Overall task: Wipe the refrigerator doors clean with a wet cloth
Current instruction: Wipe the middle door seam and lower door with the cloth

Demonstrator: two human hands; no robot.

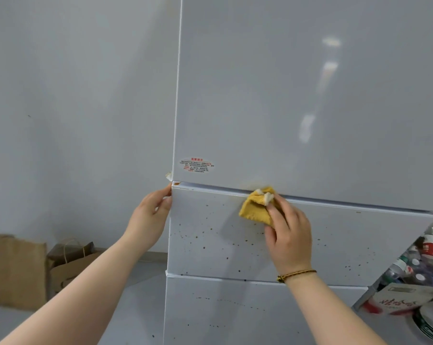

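Observation:
A pale grey refrigerator fills the view, with a tall upper door (297,95), a middle drawer door (210,235) and a lower door (222,312). Brown specks dot the middle and lower doors. My right hand (288,235) grips a folded yellow cloth (254,207) and presses it against the top edge of the middle door, beside an orange-brown smear at the seam. My left hand (152,215) holds the left edge of the middle door near its upper corner. A small red-lettered sticker (196,165) sits low on the upper door.
Brown paper bags (68,260) stand on the floor against the wall at the left. At the lower right, a box of plastic water bottles (419,260) and a printed carton (399,300) stand close to the refrigerator.

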